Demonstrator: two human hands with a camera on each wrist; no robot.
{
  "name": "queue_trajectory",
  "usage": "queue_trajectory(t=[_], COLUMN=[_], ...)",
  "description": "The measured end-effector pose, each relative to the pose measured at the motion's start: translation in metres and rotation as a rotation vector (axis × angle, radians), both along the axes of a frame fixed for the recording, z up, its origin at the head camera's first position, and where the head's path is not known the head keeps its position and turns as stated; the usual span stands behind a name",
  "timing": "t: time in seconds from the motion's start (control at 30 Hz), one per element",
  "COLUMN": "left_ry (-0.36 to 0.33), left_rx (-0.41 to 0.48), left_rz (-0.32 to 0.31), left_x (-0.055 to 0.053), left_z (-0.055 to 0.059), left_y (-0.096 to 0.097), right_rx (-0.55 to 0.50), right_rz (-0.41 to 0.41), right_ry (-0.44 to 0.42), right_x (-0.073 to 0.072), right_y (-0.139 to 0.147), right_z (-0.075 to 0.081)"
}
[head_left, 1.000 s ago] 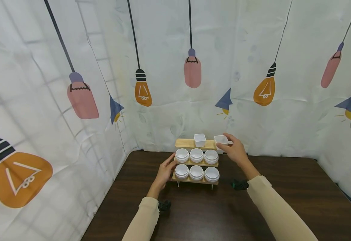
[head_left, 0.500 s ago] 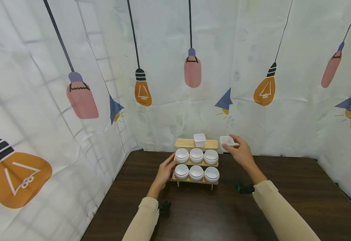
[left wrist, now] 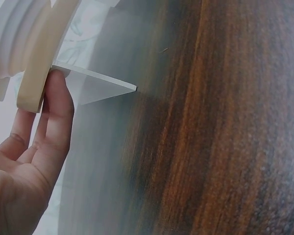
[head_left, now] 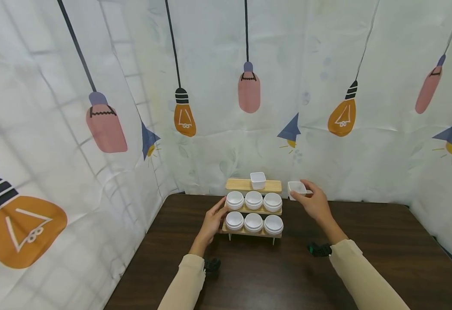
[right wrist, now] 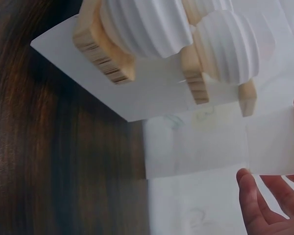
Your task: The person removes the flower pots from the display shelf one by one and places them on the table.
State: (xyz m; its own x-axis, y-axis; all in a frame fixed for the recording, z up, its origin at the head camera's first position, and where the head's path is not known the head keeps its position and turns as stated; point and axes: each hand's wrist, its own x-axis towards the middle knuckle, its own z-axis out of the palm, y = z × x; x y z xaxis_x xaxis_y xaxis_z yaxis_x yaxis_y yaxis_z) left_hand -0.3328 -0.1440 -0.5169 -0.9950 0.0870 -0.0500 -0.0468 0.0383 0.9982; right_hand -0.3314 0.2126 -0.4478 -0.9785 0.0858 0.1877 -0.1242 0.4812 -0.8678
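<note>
A three-tier rack point(head_left: 236, 185) with wooden shelves and clear side panels stands on the table. Its left side is in my left hand point(head_left: 211, 220), whose fingers grip a wooden shelf edge point(left wrist: 36, 78) in the left wrist view. Beyond the rack's right end, my right hand point(head_left: 316, 204) pinches a small white square cup point(head_left: 296, 187) with a short side handle. In the right wrist view that cup point(right wrist: 274, 142) is apart from the shelf ends. One white square cup point(head_left: 258, 181) sits on the top shelf. White round ribbed bowls point(head_left: 254, 199) stand three to a row on both lower shelves.
Under the rack lies a dark brown wooden table point(head_left: 249, 275). A white curtain point(head_left: 210, 150) printed with hanging lamps closes off the back and left, close behind the rack. Dark bands sit at both wrists.
My right hand has carried the square cup away from the top shelf's right end, to the right and slightly lower. The left hand keeps its grip on the rack.
</note>
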Motion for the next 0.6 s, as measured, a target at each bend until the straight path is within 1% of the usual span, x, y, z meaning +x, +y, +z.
queue_trajectory(t=[0.13,0.4,0.6], left_ry=[0.010,0.007,0.008], left_rx=[-0.009,-0.021,-0.033], left_rz=[-0.014,-0.004,-0.001], left_x=[-0.001,0.000,0.001], left_z=[-0.001,-0.001,-0.001], left_y=[0.001,0.000,-0.002], right_rx=[-0.004,0.020,0.030], right_rz=[-0.009,-0.022,-0.030], right_ry=[-0.012,-0.021,-0.047], right_x=[0.002,0.002,0.002], right_y=[0.002,0.006,0.008], right_z=[-0.005,-0.023,-0.033])
